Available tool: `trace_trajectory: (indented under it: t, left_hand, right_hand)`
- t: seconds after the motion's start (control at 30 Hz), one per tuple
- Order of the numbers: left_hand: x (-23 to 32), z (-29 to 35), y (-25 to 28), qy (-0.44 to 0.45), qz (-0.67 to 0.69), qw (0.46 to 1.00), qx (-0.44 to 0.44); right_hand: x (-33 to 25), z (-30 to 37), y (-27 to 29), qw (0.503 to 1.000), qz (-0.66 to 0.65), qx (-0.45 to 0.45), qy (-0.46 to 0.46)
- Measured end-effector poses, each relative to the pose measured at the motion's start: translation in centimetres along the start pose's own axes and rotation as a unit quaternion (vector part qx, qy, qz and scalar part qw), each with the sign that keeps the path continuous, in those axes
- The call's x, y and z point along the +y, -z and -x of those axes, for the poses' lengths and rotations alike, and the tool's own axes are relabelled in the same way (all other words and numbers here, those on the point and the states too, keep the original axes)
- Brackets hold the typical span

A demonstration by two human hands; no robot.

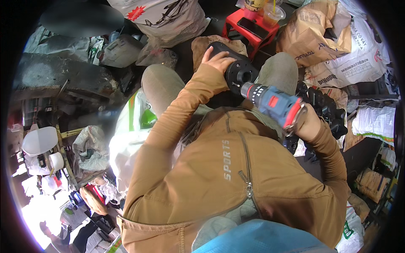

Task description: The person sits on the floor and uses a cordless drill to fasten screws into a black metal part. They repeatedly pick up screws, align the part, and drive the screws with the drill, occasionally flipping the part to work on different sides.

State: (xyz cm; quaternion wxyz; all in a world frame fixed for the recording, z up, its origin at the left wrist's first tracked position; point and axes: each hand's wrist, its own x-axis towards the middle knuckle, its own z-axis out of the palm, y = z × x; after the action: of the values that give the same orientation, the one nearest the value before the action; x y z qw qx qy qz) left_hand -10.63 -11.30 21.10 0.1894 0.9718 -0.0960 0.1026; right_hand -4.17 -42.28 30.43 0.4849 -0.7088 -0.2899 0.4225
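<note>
By the right hand (309, 122), fingers mostly hidden, a drill (273, 103) is gripped, bit obscured, just right of the round-faced black part (236, 69) held by the left hand (218, 62); beyond that part, a smooth red plastic stool (255, 41) is partly covered.

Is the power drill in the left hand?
No, the right hand grips the power drill, while the left hand rests on the black part.

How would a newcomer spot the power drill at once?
From the brown jacket filling the middle, go up its right sleeve to the right hand. The power drill is in that hand, nose pointing at a round-ended black part. Its blue body with red trim sets it apart from the all-black pieces beside it.
</note>
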Motion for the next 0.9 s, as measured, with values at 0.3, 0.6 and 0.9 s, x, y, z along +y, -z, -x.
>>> trace_trajectory:
  t: [0.3, 0.6, 0.9]
  left_hand:
    - [-5.6, 2.6, 1.2, 0.072, -0.014, 0.995, 0.062]
    - [-4.4, -0.9, 1.6, -0.009, 0.047, 0.969, 0.242]
    - [3.6, -8.8, 4.0, -0.176, 0.036, 0.957, 0.229]
  right_hand:
    - [-2.9, 3.8, 2.8, 0.766, 0.577, -0.041, 0.281]
    - [8.9, 2.1, -3.7, 0.967, 0.245, 0.059, -0.027]
    - [6.1, 1.0, 4.1, 0.971, 0.048, 0.21, 0.1]
